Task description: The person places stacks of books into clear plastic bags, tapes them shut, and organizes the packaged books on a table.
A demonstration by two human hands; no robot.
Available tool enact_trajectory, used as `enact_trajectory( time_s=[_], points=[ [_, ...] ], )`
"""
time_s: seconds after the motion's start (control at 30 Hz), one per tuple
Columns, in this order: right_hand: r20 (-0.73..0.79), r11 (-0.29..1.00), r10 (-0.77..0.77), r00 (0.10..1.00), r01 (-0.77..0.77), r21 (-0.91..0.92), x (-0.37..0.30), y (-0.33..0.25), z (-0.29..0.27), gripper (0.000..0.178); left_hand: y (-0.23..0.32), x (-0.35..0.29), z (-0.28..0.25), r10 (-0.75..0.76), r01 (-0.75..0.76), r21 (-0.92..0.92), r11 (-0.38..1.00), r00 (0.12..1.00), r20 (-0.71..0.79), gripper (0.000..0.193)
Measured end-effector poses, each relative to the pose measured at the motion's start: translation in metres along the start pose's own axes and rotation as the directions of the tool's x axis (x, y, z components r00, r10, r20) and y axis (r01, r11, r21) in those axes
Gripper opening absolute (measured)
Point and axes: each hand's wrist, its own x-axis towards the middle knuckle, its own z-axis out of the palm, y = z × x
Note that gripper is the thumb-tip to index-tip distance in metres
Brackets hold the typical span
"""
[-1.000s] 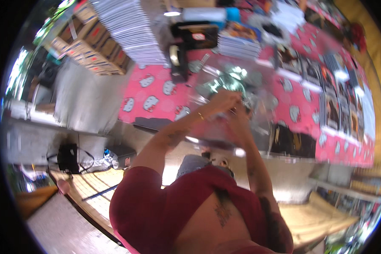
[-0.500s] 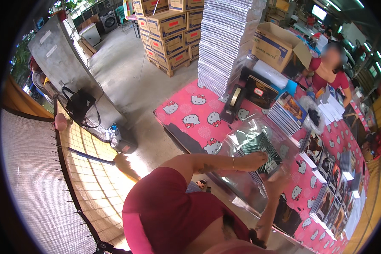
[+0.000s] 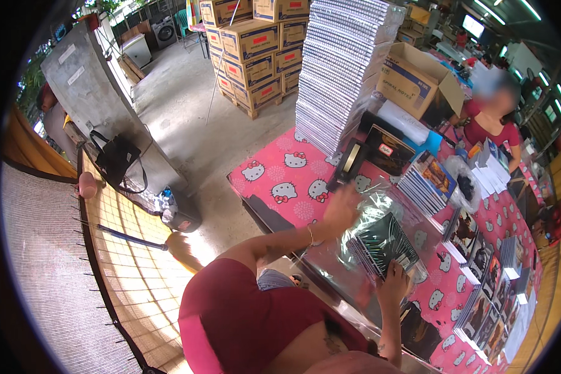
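A bundle of dark green spiral notebooks [image 3: 389,240] lies in the middle of the pink table, with clear plastic wrap [image 3: 371,209] spread around and over it. My right hand [image 3: 394,283] grips the near end of the bundle, fingers bent over its edge. My left hand [image 3: 341,209] is off the bundle, above the plastic's left side and close to the black tape dispenser [image 3: 348,163]. Motion smears its fingers, so their pose is unclear. The wrap hides part of the notebooks' outline.
A tall stack of spiral notebooks [image 3: 343,75] stands at the table's far corner. Piles of books [image 3: 480,249] fill the right side. Beyond are an open carton [image 3: 411,78] and a seated co-worker [image 3: 492,128]. Stacked cartons [image 3: 255,56] stand on the floor; a broom [image 3: 181,249] is at left.
My left hand has left the notebooks and moved up and left toward the tape dispenser. My right hand has shifted onto the bundle's near end. The view has shifted slightly.
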Motion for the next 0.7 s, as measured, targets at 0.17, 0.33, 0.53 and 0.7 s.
enact_trajectory(
  time_s=[0.17,0.33,0.53,0.7],
  points=[
    [-0.097,0.999,-0.04,0.995,0.039,-0.011,-0.002,0.004,0.005,0.073,-0.085,0.06,0.004,-0.394,0.358,-0.39,0.849,0.919,-0.015,0.042],
    [-0.148,0.996,-0.079,0.986,0.072,-0.051,-0.008,0.007,0.003,0.069,-0.111,0.072,0.016,-0.488,0.573,-0.768,0.285,0.777,0.398,0.024],
    [-0.126,0.995,-0.098,0.987,0.097,-0.013,-0.007,0.011,0.001,0.064,-0.083,0.005,0.054,-0.567,0.259,-0.965,-0.044,0.789,0.237,0.013],
    [-0.096,0.997,-0.081,0.992,0.08,-0.011,-0.006,0.018,0.007,0.064,-0.13,0.018,-0.002,-0.358,0.368,-0.017,0.93,0.913,0.196,0.016]
  ],
)
